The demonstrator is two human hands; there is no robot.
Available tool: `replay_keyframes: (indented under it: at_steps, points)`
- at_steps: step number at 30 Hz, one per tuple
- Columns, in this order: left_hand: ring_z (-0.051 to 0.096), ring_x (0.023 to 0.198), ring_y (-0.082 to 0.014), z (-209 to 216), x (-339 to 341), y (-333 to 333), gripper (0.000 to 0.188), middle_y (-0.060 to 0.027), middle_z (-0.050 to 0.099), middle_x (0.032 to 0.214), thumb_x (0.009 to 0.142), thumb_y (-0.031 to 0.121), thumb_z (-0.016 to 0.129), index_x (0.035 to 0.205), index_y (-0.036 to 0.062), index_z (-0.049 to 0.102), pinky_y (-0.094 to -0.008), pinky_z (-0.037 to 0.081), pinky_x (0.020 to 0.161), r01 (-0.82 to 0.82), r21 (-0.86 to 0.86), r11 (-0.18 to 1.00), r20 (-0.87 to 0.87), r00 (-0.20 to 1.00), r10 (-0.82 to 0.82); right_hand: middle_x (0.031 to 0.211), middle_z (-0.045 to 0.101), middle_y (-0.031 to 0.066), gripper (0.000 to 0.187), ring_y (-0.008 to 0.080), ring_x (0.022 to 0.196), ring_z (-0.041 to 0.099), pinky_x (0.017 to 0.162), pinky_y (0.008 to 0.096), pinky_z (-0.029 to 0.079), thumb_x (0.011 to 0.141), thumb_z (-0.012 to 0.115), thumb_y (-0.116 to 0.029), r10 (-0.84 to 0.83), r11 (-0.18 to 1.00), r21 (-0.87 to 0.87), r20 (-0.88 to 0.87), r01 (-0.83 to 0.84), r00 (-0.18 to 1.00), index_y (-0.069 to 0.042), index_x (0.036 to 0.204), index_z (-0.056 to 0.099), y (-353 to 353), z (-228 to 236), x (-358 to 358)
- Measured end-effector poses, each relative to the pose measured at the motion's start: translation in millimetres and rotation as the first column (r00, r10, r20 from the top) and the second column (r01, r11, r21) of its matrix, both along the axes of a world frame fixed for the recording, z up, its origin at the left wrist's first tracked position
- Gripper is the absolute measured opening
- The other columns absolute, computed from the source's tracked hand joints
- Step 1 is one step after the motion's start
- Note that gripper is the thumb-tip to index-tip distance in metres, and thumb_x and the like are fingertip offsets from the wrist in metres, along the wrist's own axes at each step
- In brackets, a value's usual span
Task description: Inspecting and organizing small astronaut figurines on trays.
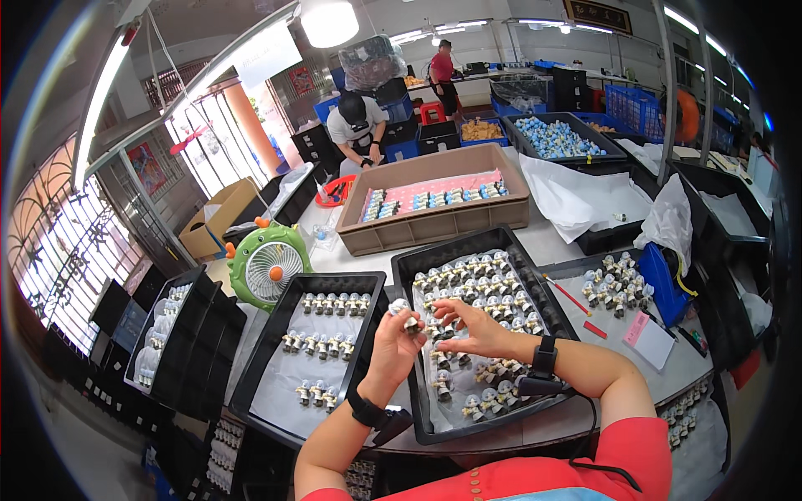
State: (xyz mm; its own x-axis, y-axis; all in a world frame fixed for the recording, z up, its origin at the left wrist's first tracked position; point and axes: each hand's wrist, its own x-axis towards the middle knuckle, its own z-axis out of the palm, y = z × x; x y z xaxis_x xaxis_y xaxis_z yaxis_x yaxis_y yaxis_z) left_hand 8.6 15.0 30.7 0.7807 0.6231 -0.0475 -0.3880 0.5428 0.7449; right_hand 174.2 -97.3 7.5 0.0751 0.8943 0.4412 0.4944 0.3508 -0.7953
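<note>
My left hand [389, 344] pinches a small white-and-dark figurine [401, 307] between thumb and fingers, raised over the gap between two black trays. Just to its right, my right hand [478, 330] hovers above the right tray with thumb and fingers apart and nothing visible between them. The right black tray [433, 431] is lined with white sheet and holds many similar figurines in rows, partly hidden by my right hand and arm. In the left black tray [278, 376], several figurines stand in three separate rows on a white liner.
A green fan [269, 265] stands behind the left tray. Beyond lies a brown bin [434, 235] with blue-and-white figurines. At right are a figurine pile [616, 285], a red pen-like stick [567, 296], a notepad [649, 341] and a blue container [664, 288]. A person [357, 125] works opposite.
</note>
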Motion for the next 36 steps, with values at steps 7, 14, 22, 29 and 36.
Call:
replay_keyframes:
  at_steps: [7, 14, 22, 29, 36]
  points:
    - [0.055, 0.086, -0.0163, 59, 17, -8, 0.016, -0.0043, 0.058, 0.093, 0.089, 0.02, 0.058, 0.101, 0.0095, 0.053, -0.0298, 0.047, 0.072, 0.003, 0.01, 1.0, 0.284, 0.959, -0.006, 0.1, 0.064, 0.0082, 0.051, 0.015, 0.091, 0.061, 0.081, 0.0293, 0.05, 0.082, 0.07, -0.03, 0.368, 0.877, -0.255, -0.19, -0.408, 0.91, -0.004, 0.121, 0.051, -5, 26, -24]
    - [0.053, 0.085, -0.0171, 93, 43, -34, 0.03, -0.007, 0.056, 0.095, 0.09, 0.021, 0.056, 0.114, 0.0046, 0.05, -0.0295, 0.046, 0.071, 0.095, -0.039, 0.995, 0.485, 0.872, -0.064, 0.104, 0.06, 0.0055, 0.042, 0.011, 0.092, 0.057, 0.083, 0.0257, 0.047, 0.086, 0.067, -0.023, 0.466, 0.775, -0.121, -0.553, -0.62, 0.691, -0.001, 0.118, 0.051, -18, 33, -41]
    - [0.053, 0.078, -0.012, 100, 67, -44, 0.015, -0.0039, 0.056, 0.089, 0.09, 0.016, 0.057, 0.098, 0.0101, 0.047, -0.0249, 0.044, 0.067, -0.535, 0.372, 0.759, 0.457, 0.817, 0.352, 0.098, 0.056, 0.0056, 0.054, 0.0122, 0.091, 0.055, 0.08, 0.0279, 0.046, 0.077, 0.076, -0.025, 0.367, 0.878, -0.108, -0.475, -0.467, 0.8, -0.003, 0.116, 0.046, -35, 24, -41]
    - [0.053, 0.083, -0.0111, 97, 69, -46, 0.051, -0.008, 0.054, 0.098, 0.081, -0.006, 0.06, 0.125, 0.0031, 0.036, -0.0245, 0.045, 0.076, -0.712, 0.631, 0.309, 0.581, 0.697, 0.421, 0.1, 0.057, 0.0066, 0.054, 0.0114, 0.089, 0.054, 0.077, 0.0263, 0.045, 0.074, 0.079, -0.025, 0.324, 0.916, -0.091, -0.412, -0.392, 0.852, -0.003, 0.111, 0.047, -37, 20, -49]
    - [0.054, 0.085, -0.0137, 89, 59, -59, 0.059, -0.0094, 0.053, 0.099, 0.076, -0.011, 0.062, 0.126, 0.003, 0.035, -0.0271, 0.045, 0.08, -0.641, 0.767, -0.039, 0.627, 0.735, 0.259, 0.092, 0.059, 0.0032, 0.043, 0.0092, 0.083, 0.054, 0.074, 0.0253, 0.045, 0.076, 0.077, -0.021, 0.352, 0.903, -0.072, -0.44, -0.423, 0.826, -0.002, 0.103, 0.05, -35, 15, -49]
